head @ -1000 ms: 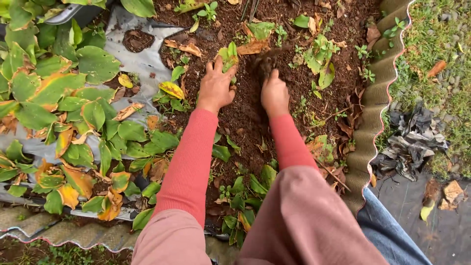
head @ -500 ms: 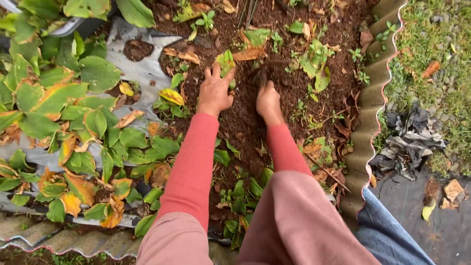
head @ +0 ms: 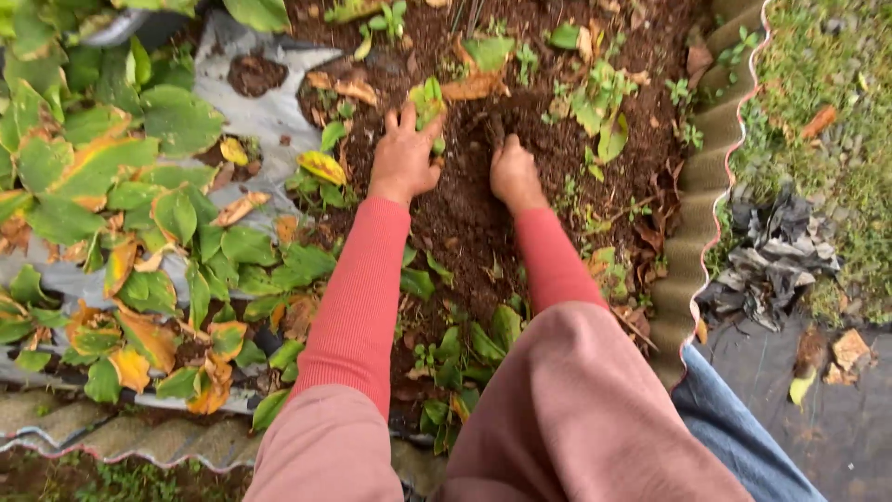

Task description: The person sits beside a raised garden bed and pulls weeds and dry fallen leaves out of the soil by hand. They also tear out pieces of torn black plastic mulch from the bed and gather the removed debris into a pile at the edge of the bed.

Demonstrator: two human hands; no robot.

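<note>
Both my arms in red sleeves reach down into a bed of dark brown soil (head: 469, 218). My left hand (head: 403, 156) lies flat on the soil with fingers spread, its fingertips next to a small green seedling (head: 427, 100). My right hand (head: 514, 172) is pressed into the soil just to the right, fingers curled down and partly buried in a small hollow. Whether it grips anything is hidden by the dirt.
Broad green and yellowing leaves (head: 121, 214) crowd the left side over a grey plastic sheet (head: 265, 112). A wavy corrugated edging (head: 701, 186) borders the bed on the right, with grass (head: 827, 84) and crumpled black plastic (head: 771, 256) beyond. Small weeds (head: 599, 107) dot the soil.
Both hands have stayed at the same spot in the soil. The right hand's fingers have dug a little deeper; the view has shifted slightly.
</note>
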